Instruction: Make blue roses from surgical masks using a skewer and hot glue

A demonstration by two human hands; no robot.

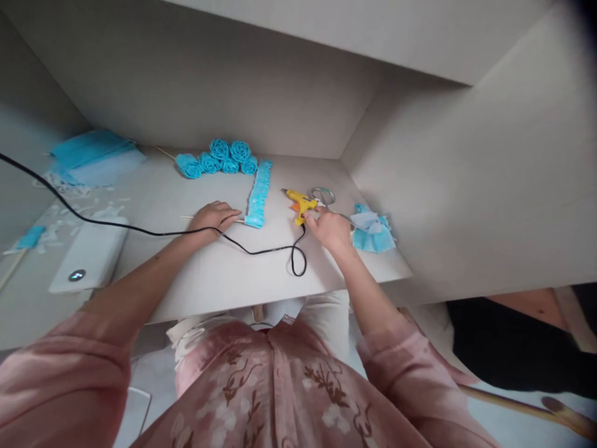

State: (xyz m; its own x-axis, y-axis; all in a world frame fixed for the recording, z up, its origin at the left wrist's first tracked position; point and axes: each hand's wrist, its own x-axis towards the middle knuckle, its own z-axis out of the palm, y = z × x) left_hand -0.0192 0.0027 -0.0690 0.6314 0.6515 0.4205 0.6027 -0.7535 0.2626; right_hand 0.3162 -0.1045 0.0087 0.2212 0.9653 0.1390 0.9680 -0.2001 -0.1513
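My left hand [212, 218] lies low over the board, fingers closed around a thin wooden stick [187, 217]. The stick's right end meets the near end of a pleated light-blue fabric strip [259, 196], which runs away from me on the board. At the right, my right hand [330, 229] has its thumb and fingers at the handle of a yellow glue gun [301, 202]. The gun's nozzle points left toward the strip. Part of the right hand's grip is hidden. Scissors [323, 196] lie just beyond this hand.
Several rolled blue fabric roses [229, 157] stand at the back. Blue face masks [93, 152] are piled at the back left, near white scraps and a white power bank [88, 258]. Cut blue pieces [373, 233] lie right. A black cord [153, 234] crosses over my left forearm.
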